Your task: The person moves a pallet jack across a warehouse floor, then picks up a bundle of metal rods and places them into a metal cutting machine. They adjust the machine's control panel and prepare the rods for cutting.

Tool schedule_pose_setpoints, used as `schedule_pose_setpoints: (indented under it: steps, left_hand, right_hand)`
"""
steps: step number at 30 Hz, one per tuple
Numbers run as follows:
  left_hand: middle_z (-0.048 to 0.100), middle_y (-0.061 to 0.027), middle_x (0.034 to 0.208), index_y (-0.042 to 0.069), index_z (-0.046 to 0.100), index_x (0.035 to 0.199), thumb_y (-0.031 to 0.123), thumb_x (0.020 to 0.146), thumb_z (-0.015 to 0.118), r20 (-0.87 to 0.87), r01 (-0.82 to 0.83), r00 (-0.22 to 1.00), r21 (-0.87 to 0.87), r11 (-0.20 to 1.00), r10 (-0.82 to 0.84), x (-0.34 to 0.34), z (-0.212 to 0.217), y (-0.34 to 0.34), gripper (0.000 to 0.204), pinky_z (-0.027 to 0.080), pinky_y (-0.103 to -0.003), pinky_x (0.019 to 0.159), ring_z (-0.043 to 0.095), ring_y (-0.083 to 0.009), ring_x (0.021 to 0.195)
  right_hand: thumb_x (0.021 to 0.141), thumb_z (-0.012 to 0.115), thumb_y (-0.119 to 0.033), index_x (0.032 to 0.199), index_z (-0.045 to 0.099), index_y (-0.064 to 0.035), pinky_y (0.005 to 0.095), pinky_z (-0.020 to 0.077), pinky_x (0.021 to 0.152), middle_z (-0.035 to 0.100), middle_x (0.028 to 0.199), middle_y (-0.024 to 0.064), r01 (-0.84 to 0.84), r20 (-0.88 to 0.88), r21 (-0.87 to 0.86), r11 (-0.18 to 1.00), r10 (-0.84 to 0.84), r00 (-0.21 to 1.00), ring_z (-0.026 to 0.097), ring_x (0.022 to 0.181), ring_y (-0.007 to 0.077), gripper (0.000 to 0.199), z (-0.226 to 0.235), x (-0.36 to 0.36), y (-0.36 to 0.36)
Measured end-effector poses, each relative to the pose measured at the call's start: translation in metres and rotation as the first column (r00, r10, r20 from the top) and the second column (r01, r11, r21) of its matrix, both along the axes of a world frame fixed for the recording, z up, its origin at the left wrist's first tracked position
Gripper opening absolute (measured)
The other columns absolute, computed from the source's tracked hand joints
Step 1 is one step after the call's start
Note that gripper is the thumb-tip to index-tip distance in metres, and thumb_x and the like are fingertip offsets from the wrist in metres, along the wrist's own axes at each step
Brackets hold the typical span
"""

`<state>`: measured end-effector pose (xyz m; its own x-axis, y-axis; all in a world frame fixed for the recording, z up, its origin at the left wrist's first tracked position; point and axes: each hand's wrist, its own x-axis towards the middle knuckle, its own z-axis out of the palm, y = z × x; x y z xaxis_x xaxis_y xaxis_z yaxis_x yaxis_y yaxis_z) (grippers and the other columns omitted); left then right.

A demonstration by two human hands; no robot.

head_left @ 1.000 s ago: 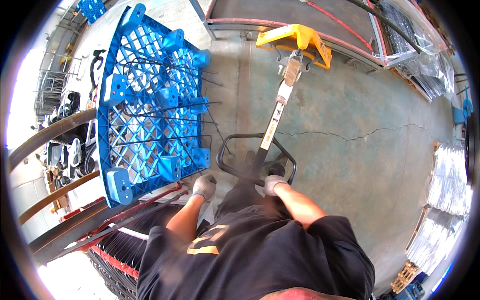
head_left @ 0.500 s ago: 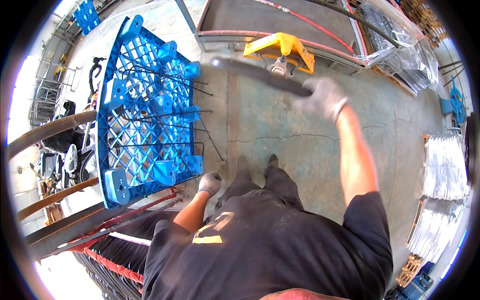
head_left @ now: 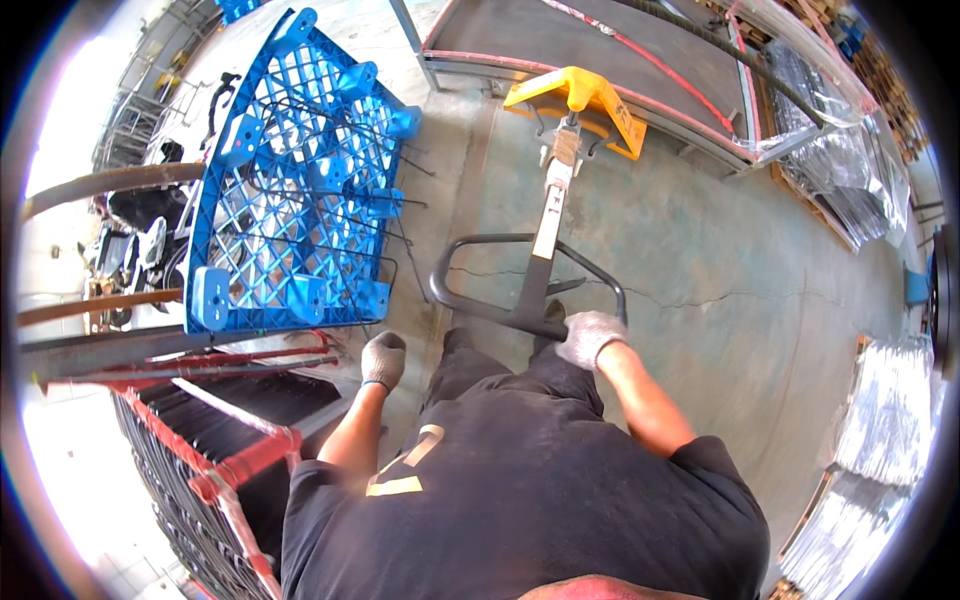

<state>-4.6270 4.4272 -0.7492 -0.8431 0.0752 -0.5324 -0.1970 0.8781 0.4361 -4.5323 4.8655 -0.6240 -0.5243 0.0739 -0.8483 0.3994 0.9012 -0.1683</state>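
My gloved right hand (head_left: pixel 588 335) grips the black loop handle (head_left: pixel 500 290) of a yellow pallet jack (head_left: pixel 575 100), whose drawbar runs away from me toward a low platform. At my left side hangs my gloved left hand (head_left: pixel 383 358), fingers curled and holding nothing, apart from the handle and close to the lower corner of a blue plastic pallet (head_left: pixel 290 180) that leans upright on its edge.
Red-strapped bundles of dark bars (head_left: pixel 200 450) lie at lower left. The low platform (head_left: pixel 620 50) crosses the top. Wrapped silvery stacks (head_left: pixel 880 420) stand at the right, more at upper right (head_left: pixel 850 170). Motorbikes (head_left: pixel 130 240) are parked at far left. A crack runs across the concrete floor (head_left: pixel 740 270).
The jack handle, raised high in my right hand half a second ago, has come back down toward me. My left hand has let go of it and dropped to my side.
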Motion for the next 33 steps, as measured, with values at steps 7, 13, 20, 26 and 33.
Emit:
schedule_pose_setpoints:
  steps: [7, 13, 20, 26, 33]
  left_hand:
    - [0.080, -0.0158, 0.089, 0.004, 0.078, 0.091, 0.006, 0.086, 0.070, 0.002, -0.043, 0.999, 0.350, 0.936, 0.045, 0.144, 0.038, 0.141, 0.010, 0.059, -0.038, 0.079, 0.079, -0.0259, 0.085]
    - [0.079, -0.0177, 0.094, 0.005, 0.079, 0.097, 0.004, 0.086, 0.068, -0.110, -0.052, 0.990, 0.289, 0.956, 0.087, 0.250, 0.040, 0.116, 0.016, 0.060, -0.039, 0.084, 0.078, -0.0308, 0.090]
    - [0.080, -0.0153, 0.087, 0.002, 0.079, 0.094, 0.002, 0.087, 0.066, -0.120, -0.464, 0.850, 0.288, 0.837, 0.513, 0.392, 0.030, 0.091, 0.015, 0.060, -0.036, 0.082, 0.078, -0.0223, 0.085]
    - [0.078, -0.0158, 0.089, 0.000, 0.078, 0.094, 0.000, 0.089, 0.067, -0.362, -0.238, 0.872, 0.273, 0.932, 0.328, 0.445, 0.070, 0.158, 0.012, 0.060, -0.035, 0.079, 0.078, -0.0229, 0.083]
    - [0.070, -0.0150, 0.103, 0.008, 0.073, 0.105, 0.001, 0.077, 0.067, -0.629, 0.203, 0.760, -0.005, 0.979, -0.161, 0.336, 0.137, 0.273, 0.029, 0.053, -0.051, 0.094, 0.066, -0.0384, 0.107]
  right_hand:
    - [0.086, 0.072, -0.032, 0.117, 0.083, -0.0138, 0.0507, 0.0606, 0.099, 0.081, 0.117, 0.0186, -0.088, -0.007, 0.088, 0.992, 0.089, 0.996, 0.077, 0.113, 0.0391, 0.038, 0.010, 0.067, 0.102]
    - [0.085, 0.074, -0.032, 0.114, 0.084, -0.0124, 0.0482, 0.0620, 0.093, 0.081, 0.110, 0.0205, -0.171, -0.086, 0.123, 0.978, 0.182, 0.980, 0.078, 0.105, 0.0387, 0.036, 0.005, 0.095, 0.115]
    - [0.091, 0.066, -0.031, 0.115, 0.083, -0.0021, 0.0496, 0.0603, 0.098, 0.078, 0.118, 0.0262, -0.237, -0.162, 0.149, 0.960, 0.260, 0.952, 0.077, 0.114, 0.0412, 0.041, -0.009, 0.120, 0.114]
    - [0.087, 0.066, -0.029, 0.112, 0.084, -0.0053, 0.0484, 0.0607, 0.095, 0.079, 0.112, 0.0249, -0.239, -0.258, 0.155, 0.959, 0.273, 0.927, 0.078, 0.109, 0.0403, 0.039, -0.032, 0.151, 0.135]
    - [0.088, 0.066, -0.029, 0.112, 0.084, -0.0068, 0.0485, 0.0605, 0.095, 0.080, 0.113, 0.0235, -0.299, -0.261, 0.148, 0.943, 0.329, 0.907, 0.077, 0.109, 0.0404, 0.037, -0.026, 0.185, 0.213]
